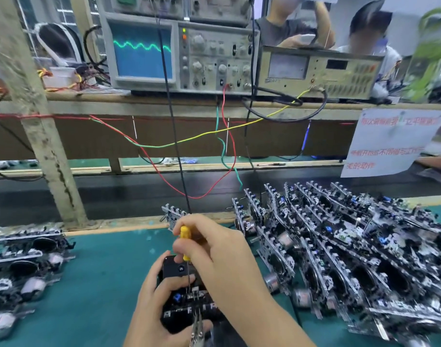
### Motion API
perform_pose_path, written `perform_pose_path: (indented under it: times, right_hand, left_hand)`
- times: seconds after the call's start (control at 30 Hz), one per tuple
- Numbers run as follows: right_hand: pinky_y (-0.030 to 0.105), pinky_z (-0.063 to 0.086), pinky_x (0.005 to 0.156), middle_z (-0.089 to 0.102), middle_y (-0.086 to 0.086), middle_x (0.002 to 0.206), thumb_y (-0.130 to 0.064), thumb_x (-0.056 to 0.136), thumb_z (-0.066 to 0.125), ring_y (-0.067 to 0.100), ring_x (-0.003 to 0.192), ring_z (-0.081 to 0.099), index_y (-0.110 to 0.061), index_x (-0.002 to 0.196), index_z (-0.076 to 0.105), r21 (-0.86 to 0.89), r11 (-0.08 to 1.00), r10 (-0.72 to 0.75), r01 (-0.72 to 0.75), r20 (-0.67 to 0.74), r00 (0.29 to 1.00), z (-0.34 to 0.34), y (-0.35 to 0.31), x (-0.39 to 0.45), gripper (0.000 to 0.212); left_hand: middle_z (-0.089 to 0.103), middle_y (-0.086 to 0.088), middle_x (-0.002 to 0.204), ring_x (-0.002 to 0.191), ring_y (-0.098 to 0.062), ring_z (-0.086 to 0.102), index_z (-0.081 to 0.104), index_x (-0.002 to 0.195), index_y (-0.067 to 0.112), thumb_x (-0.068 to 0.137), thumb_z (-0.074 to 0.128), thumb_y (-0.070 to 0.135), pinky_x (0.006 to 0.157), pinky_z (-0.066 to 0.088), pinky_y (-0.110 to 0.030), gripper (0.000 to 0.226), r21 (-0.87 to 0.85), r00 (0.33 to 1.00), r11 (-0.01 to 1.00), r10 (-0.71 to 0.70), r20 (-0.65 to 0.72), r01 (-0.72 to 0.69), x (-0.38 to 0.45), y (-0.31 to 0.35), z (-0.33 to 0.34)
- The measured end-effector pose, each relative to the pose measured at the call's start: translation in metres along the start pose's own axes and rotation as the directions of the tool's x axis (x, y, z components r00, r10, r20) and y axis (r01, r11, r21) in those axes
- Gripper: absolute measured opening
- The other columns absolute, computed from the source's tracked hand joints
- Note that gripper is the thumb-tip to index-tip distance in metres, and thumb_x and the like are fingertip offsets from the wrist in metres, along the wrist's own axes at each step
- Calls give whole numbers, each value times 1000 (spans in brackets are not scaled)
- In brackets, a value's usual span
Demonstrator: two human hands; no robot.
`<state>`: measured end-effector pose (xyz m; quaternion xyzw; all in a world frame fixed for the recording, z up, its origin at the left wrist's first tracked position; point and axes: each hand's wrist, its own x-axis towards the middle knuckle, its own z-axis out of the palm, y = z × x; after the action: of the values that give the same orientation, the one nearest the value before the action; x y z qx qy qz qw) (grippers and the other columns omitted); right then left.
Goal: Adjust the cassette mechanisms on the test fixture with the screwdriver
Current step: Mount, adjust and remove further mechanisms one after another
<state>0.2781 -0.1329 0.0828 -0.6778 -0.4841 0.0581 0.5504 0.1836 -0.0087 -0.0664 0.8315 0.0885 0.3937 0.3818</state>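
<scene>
Adjustment under way: mechanism (187, 299) sits on the fixture near the bench edge, left hand (149, 294) curled round it, steadying. Right hand (214, 249) pinches the yellow screwdriver (185, 242) upright, tip down in the works. Beyond, a big pile (352, 259) right likely waits; smaller stack (24, 266) left. Oscilloscope (182, 51) shows a wavy trace.

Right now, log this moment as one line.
right hand: grips screwdriver, tip down in mechanism | left hand: holds mechanism | scope: wavy green trace
</scene>
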Motion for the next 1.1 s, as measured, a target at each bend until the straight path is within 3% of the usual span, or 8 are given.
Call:
perform_pose_path:
  times: [0.13,0.3,0.47,0.53,0.63,0.83,0.97,1.1]
  right_hand:
    - [40,55,79,65,-10,81,-27,88,69,15,77,69,-36,95,60,9,1000,-3,3,-50,999,3,4,-1,14]
    - [37,51,83,59,-12,94,-25,93,65,15,85,64,-39,113,61,-41,998,-43,41,-66,997,4,4,-5,25]
    - [31,49,93,62,-16,111,-19,102,56,8,105,61,-31,120,64,-71,997,-34,34,4,999,-4,0,-7,23]
    - [34,53,91,68,-14,104,-11,100,58,9,100,67,-31,114,67,-18,1000,-4,4,11,1000,-8,-1,-7,26]
    - [36,54,81,69,-10,88,-18,93,67,13,85,67,-34,104,66,-24,999,-21,21,-23,1000,-7,-1,-7,19]
    - [23,46,75,58,-13,89,-25,91,72,11,81,56,-33,99,65,-127,989,-96,79,-141,985,4,5,-7,13]
    - [24,45,84,56,-12,99,-31,98,63,7,91,55,-30,109,64,-175,981,-95,84,-57,994,0,2,-7,11]
    - [28,50,94,67,-14,109,-10,102,53,4,105,63,-26,120,65,-81,997,-9,12,46,999,-10,-3,-7,28]
  left_hand:
    - [29,11,163,145,-3,36,69,117,40,51,91,70,101,47,-46,75,20,1000,1000,5,-9,-5,-1,3,1]
    - [28,11,164,145,-3,36,68,117,43,51,90,72,103,47,-48,75,26,1000,1000,-3,-6,3,-1,1,0]
    - [27,12,164,144,-4,37,69,116,44,49,90,72,100,50,-46,76,34,1000,999,-27,-17,27,-3,2,2]
    - [27,13,163,143,-9,41,70,114,46,49,90,72,100,52,-49,73,20,1000,999,-27,-13,27,-3,2,1]
    - [25,17,163,142,-8,42,69,115,44,48,91,71,100,53,-49,75,16,1000,1000,-23,-17,24,-3,2,0]
    - [26,17,163,142,-2,40,68,115,43,48,92,71,101,51,-46,76,32,999,999,-30,-21,31,-3,4,1]
    - [26,16,164,145,-1,34,68,116,42,51,89,73,101,49,-42,75,41,1000,999,-19,-6,19,-3,3,1]
    - [26,8,164,144,-9,40,68,120,39,52,91,70,99,52,-44,78,51,999,998,-32,4,32,-4,0,1]
